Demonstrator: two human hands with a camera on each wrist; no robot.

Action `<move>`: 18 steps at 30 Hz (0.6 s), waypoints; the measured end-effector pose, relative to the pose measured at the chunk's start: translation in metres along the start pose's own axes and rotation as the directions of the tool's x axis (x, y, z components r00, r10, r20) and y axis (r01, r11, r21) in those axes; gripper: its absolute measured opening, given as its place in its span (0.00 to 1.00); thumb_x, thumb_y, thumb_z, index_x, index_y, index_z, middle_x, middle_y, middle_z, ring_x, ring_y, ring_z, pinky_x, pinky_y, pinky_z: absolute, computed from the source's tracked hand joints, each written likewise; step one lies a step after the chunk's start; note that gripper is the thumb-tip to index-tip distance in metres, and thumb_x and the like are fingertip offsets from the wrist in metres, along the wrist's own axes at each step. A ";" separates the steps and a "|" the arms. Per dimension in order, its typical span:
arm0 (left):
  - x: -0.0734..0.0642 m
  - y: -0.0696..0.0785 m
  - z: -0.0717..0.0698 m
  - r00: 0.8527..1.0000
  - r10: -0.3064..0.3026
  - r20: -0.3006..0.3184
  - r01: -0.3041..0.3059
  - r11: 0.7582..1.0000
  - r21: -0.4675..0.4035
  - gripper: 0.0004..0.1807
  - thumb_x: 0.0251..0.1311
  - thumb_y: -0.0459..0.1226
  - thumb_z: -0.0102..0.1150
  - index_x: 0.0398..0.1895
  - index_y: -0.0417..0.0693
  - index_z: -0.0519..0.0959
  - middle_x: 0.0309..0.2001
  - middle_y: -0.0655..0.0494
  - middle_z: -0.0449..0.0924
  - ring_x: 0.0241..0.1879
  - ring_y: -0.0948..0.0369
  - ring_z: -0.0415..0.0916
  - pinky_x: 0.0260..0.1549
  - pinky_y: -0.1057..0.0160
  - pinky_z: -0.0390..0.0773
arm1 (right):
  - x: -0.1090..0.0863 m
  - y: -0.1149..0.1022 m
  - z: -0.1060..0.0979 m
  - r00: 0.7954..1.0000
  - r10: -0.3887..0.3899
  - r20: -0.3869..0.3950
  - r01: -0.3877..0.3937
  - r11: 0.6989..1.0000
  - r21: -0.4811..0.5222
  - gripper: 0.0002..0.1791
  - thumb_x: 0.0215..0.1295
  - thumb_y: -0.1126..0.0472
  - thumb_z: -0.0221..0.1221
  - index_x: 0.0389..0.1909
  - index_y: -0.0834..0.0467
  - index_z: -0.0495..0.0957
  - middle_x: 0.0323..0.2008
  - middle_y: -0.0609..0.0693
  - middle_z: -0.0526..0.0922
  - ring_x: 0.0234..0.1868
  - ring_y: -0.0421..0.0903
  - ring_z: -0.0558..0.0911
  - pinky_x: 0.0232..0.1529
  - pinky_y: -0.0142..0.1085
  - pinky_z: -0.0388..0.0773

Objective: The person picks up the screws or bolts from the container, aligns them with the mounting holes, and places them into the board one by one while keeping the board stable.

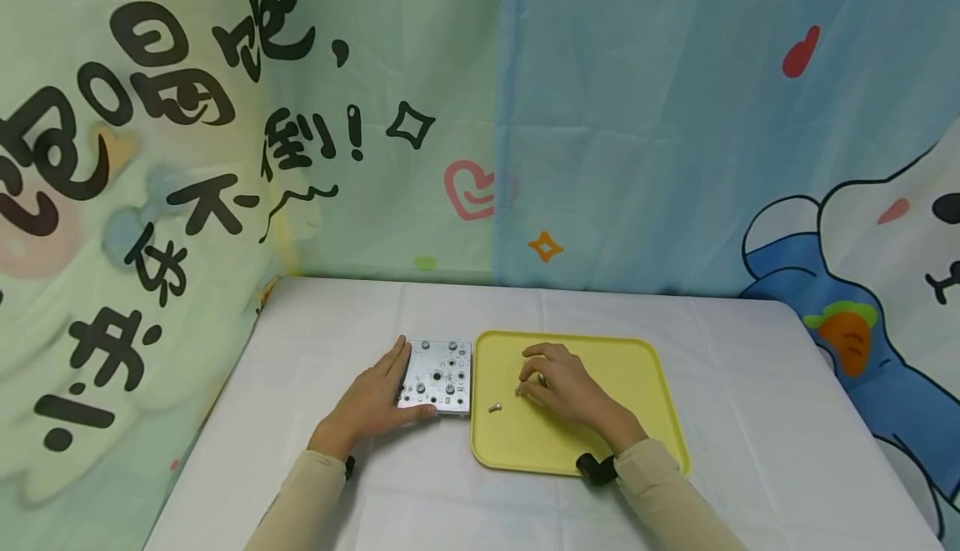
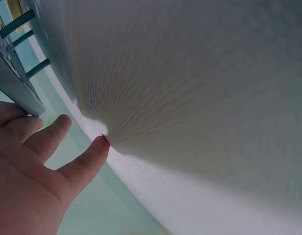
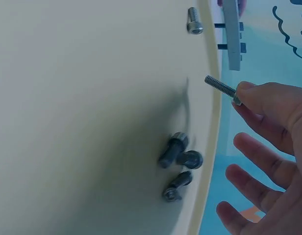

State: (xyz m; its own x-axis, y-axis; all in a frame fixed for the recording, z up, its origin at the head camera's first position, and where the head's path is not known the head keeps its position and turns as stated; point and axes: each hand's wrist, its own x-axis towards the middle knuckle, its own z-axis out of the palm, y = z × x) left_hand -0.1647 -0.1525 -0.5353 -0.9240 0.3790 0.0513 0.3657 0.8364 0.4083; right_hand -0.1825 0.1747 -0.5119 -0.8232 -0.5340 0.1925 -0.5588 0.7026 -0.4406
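Note:
A silvery square metal plate (image 1: 437,378) with several holes and screws in its top stands left of the tray. Threaded screw shanks (image 2: 38,68) jut from its underside in the left wrist view. My left hand (image 1: 377,394) rests against it, straight fingers along its left side and thumb at the near edge; one fingertip presses the cloth. Over the yellow tray (image 1: 600,351), my right hand (image 1: 573,386) pinches a metal screw (image 3: 220,87) between thumb and forefinger, its threaded end pointing away from the fingers. The other right fingers are spread apart.
A loose screw (image 1: 494,408) lies on the tray's left part. Several more screws (image 3: 176,147) lie on the tray below the right hand. A white cloth (image 1: 420,493) covers the table, and printed curtains (image 1: 637,117) hang behind it.

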 end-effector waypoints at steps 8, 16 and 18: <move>0.001 0.000 -0.002 1.000 -0.019 0.022 0.019 1.000 -0.011 0.62 0.41 0.73 0.51 0.72 0.47 0.44 0.72 0.57 0.40 0.68 0.59 0.45 0.61 0.55 0.57 | 0.007 -0.012 -0.007 0.998 -0.052 -0.033 0.051 0.999 -0.015 0.04 0.56 0.57 0.65 0.30 0.49 0.79 0.52 0.54 0.74 0.54 0.56 0.69 0.49 0.57 0.65; 0.001 0.002 -0.003 0.999 -0.033 0.035 0.033 0.999 -0.010 0.62 0.40 0.73 0.51 0.72 0.47 0.43 0.72 0.57 0.39 0.68 0.59 0.44 0.61 0.55 0.57 | 0.017 -0.025 -0.009 0.997 -0.069 -0.038 0.068 0.997 -0.022 0.03 0.57 0.57 0.64 0.29 0.47 0.78 0.52 0.52 0.74 0.56 0.53 0.69 0.51 0.55 0.65; 0.001 0.001 -0.002 1.000 -0.021 0.023 0.021 1.000 -0.009 0.62 0.41 0.73 0.51 0.72 0.45 0.45 0.72 0.55 0.40 0.68 0.58 0.45 0.61 0.55 0.57 | 0.019 -0.028 -0.010 0.995 -0.090 -0.048 0.089 0.996 -0.020 0.04 0.57 0.57 0.64 0.29 0.47 0.78 0.52 0.53 0.74 0.56 0.53 0.69 0.52 0.55 0.65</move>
State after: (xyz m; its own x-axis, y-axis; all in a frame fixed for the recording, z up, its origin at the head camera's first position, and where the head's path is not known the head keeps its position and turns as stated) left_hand -0.1651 -0.1518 -0.5330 -0.9285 0.3706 0.0222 0.3454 0.8404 0.4177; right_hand -0.1837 0.1490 -0.4874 -0.7736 -0.5718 0.2731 -0.6317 0.6616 -0.4039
